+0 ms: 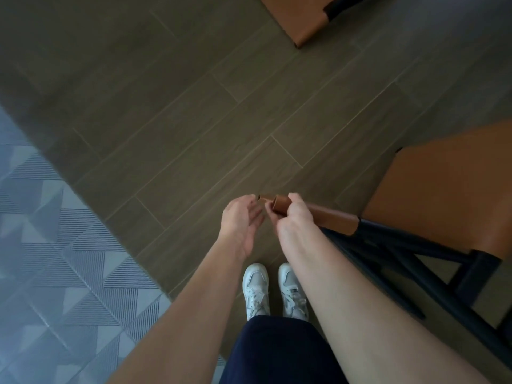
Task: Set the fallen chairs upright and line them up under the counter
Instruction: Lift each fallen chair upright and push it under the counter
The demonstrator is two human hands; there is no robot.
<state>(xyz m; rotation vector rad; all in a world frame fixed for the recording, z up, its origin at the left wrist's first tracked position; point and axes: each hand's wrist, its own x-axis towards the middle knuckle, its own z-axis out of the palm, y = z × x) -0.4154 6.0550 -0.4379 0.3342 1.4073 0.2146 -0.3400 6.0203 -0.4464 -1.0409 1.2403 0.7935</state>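
The wood-look floor (194, 120) fills most of the view, with patterned tiles (55, 259) at the left. The near chair (443, 195), with its tan seat and black frame, stands at the right, close to the person; whether all its legs are down cannot be told. A second chair (293, 18) shows only a corner at the top edge, well apart. No counter is in sight.

The right hand (291, 220) wraps its fingers round the end of the tan back rail (332, 216). The left hand (241, 220) is beside the rail's tip, fingers loose and spread, holding nothing.

The likely trouble: a one-handed grip so far out on the rail lets the frame swing or twist when it is moved, and a black leg could scrape the floor or catch the white shoes (256, 289) just below.
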